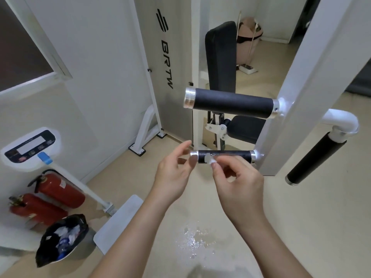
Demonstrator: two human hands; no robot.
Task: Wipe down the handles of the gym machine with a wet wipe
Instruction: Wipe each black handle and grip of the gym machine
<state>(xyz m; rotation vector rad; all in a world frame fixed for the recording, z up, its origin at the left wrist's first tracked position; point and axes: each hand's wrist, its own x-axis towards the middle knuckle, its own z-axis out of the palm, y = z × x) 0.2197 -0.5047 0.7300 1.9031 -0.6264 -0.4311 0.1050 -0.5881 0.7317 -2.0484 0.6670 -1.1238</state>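
The white gym machine [313, 83] carries three black foam handles. The upper handle [230, 102] and the lower handle [224, 156] stick out to the left, and a third handle [315, 160] hangs down at the right. My right hand [239, 183] pinches a small white bit of wet wipe [210, 159] between thumb and fingertips, right in front of the lower handle. My left hand [174, 171] hovers just left of that handle's chrome end cap, fingers spread and holding nothing.
Wet patches [192, 237] shine on the beige floor below my hands. A bin with a black bag [62, 237], two red fire extinguishers [52, 197] and a white scale [30, 147] stand at the left. The black seat and backrest [220, 57] lie behind the handles.
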